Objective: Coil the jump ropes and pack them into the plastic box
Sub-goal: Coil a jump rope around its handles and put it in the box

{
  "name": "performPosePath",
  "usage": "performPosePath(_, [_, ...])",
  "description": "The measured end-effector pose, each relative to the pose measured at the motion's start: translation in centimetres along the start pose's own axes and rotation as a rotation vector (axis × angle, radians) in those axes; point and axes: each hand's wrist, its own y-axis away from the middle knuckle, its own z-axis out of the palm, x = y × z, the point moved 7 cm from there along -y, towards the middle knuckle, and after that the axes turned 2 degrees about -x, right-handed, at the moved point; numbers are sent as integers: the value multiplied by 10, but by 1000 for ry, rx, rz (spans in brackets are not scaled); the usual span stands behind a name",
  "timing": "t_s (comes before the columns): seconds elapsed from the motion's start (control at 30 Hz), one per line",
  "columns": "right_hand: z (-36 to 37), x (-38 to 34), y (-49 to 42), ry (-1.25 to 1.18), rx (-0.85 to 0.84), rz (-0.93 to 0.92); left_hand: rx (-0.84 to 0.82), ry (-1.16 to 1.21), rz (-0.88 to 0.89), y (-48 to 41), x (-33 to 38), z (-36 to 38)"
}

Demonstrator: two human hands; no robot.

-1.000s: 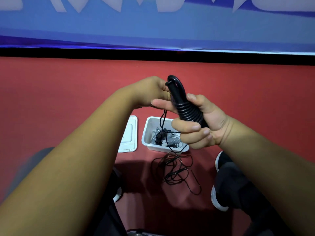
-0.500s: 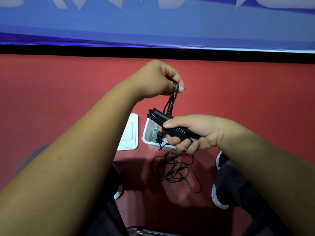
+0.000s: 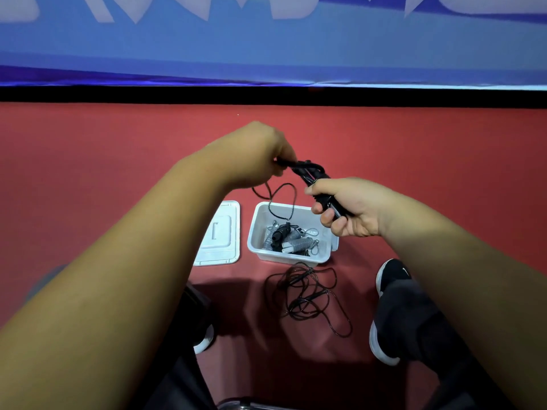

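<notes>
My right hand (image 3: 347, 207) is closed around the black handles of a jump rope (image 3: 309, 173), held in the air above the white plastic box (image 3: 257, 230). My left hand (image 3: 262, 153) pinches the rope's cord just left of the handles, and a loose loop (image 3: 282, 199) hangs down over the box. Inside the box lie coiled ropes (image 3: 291, 239), black and grey. A tangled black rope (image 3: 307, 295) lies on the red floor in front of the box.
The box's white lid (image 3: 220, 235) lies flat on the floor to its left. My black shoes (image 3: 392, 275) stand on either side of the tangled rope. A blue wall with a black base strip (image 3: 272, 94) runs behind.
My left hand has dropped from above the handles to their left, drawing the cord sideways. My right hand has shifted right and turned the handles, and a loop now hangs over the box.
</notes>
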Motion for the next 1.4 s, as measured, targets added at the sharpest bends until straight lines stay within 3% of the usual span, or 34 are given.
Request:
performPosePath(0.13, [-5,-14,2,-30,34,-85,-144,46,-150,6,-9,19])
performPosePath(0.4, [-1,-31,12,-90,62,-203,-84,28,-300,-1,-8,32])
performPosePath(0.6, [-7,-32,16,-164,70,-211,-32,549,-370,2,-13,40])
performPosePath(0.8, [-15,-37,20,-204,70,-209,-28,779,-190,2,-5,22])
performPosePath(1.1, [-14,-41,26,-153,71,-205,-242,547,-190,9,-6,31])
performPosePath(1.27, [-2,-40,28,-63,-16,-228,-196,372,-279,8,-19,31])
performPosePath(1.4, [8,-42,31,-2,-95,-252,-145,390,-338,8,-26,33])
